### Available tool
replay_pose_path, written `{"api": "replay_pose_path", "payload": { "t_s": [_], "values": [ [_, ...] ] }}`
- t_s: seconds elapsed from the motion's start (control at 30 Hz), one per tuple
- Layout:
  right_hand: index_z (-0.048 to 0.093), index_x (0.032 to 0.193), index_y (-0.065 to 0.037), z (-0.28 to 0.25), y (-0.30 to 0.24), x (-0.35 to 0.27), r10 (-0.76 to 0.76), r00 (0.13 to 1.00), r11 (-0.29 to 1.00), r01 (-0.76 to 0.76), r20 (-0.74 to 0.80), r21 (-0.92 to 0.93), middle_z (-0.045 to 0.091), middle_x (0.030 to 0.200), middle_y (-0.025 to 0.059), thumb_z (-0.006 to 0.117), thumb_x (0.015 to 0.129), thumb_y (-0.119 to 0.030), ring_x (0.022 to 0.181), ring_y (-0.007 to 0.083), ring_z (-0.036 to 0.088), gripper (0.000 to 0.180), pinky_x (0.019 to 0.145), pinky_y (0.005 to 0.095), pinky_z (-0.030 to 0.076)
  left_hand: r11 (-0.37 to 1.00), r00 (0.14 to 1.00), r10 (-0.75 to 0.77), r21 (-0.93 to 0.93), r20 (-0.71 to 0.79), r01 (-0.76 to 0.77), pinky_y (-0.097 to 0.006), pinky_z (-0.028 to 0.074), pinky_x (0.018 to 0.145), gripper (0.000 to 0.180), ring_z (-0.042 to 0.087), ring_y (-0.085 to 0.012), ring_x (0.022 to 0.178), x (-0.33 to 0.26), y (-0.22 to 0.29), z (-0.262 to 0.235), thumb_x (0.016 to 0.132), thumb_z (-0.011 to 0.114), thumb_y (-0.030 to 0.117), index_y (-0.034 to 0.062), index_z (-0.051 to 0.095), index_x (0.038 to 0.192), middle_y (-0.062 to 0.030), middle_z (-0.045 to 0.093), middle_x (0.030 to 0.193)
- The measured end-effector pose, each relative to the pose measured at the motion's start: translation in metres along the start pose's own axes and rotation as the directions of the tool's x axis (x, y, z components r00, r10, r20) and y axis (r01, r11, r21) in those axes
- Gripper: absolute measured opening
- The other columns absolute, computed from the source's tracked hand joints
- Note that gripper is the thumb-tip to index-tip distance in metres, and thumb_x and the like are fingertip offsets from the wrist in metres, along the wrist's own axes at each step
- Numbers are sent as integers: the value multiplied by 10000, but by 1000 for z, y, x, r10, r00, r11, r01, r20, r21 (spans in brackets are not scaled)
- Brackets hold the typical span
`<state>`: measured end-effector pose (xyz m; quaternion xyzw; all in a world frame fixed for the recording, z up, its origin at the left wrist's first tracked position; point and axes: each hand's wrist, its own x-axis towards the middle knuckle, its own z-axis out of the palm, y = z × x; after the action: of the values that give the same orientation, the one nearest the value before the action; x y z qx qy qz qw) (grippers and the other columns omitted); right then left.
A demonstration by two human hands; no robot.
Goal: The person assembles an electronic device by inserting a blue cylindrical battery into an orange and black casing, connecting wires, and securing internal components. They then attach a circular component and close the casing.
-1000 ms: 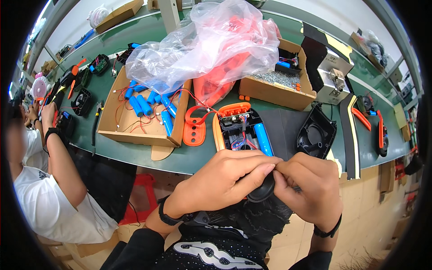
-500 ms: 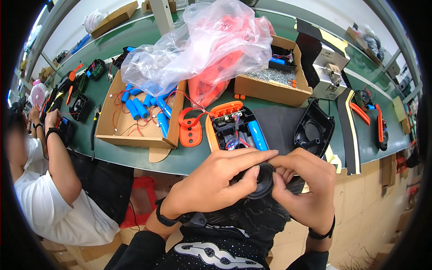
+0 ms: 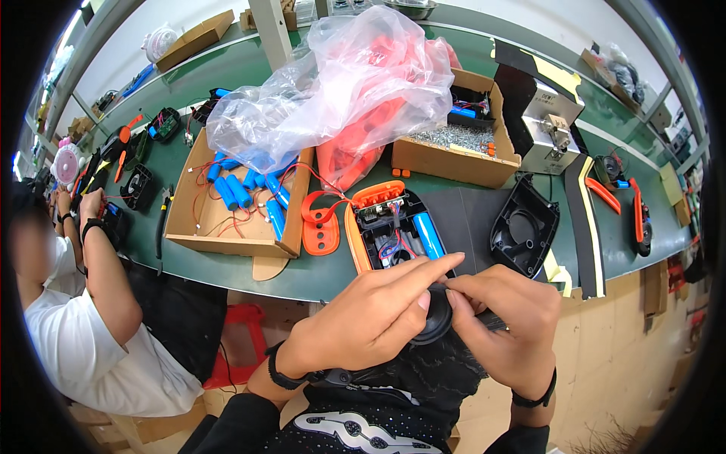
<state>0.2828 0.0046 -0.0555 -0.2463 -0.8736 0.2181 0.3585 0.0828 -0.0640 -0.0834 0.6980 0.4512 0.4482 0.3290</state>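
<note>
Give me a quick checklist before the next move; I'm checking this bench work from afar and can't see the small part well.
1. Both hands on the part: left hand and right hand pinch the round black part together. Ok.
2. Part seated or wired: hidden by fingers. Cannot tell.
3. Open orange casing within reach, on the table edge just ahead of the hands. Ok.
4. Blue cell lying in the casing. Ok.
5. Black cover ready, right of the casing. Ok.
6. Co-worker's arm apart from the hands. Ok.
</note>
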Motion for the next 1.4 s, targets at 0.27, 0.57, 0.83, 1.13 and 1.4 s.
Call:
{"api": "replay_pose_path", "payload": {
  "t_s": [0.27,0.57,0.83,1.13,1.4],
  "values": [
    [711,985,2,-3,5,5,-271,958,924,287,97,-254,575,790,38,797,719,-54,605,182,603,285,492,319,451,998,998,50,37,-38,-49,-402,552,960,623,736,-390,1037,2,-3,6,900,553,88,-86,504,1496,-258,712,1129],
    [693,935,-16,-7,9,17,-359,916,882,396,179,-256,547,763,30,773,699,-101,600,174,594,264,488,314,453,996,993,72,51,-94,-68,-379,552,850,781,722,-354,855,-1,-6,13,811,605,-11,-65,330,1540,-191,713,966],
    [729,888,-45,-18,13,31,-335,898,923,374,284,-95,624,716,38,835,710,-69,580,224,629,209,487,357,462,987,987,152,60,-58,-148,-477,531,613,829,705,-423,726,2,-13,12,813,635,29,-26,294,1567,-183,715,879],
    [650,842,-63,-19,3,42,-378,861,890,439,340,-124,557,723,41,792,719,-126,607,226,620,198,491,372,473,996,999,37,80,23,-39,-434,563,791,778,730,-430,907,1,-4,7,845,646,33,-80,306,1536,-227,732,1004],
    [605,860,-51,-28,4,43,-324,856,919,386,402,-82,548,750,63,757,750,-110,658,260,639,197,526,390,494,1000,1000,-6,-28,25,7,-412,534,895,768,725,-403,927,-1,-7,6,873,622,58,-79,284,1549,-222,725,1043]
  ]
}}
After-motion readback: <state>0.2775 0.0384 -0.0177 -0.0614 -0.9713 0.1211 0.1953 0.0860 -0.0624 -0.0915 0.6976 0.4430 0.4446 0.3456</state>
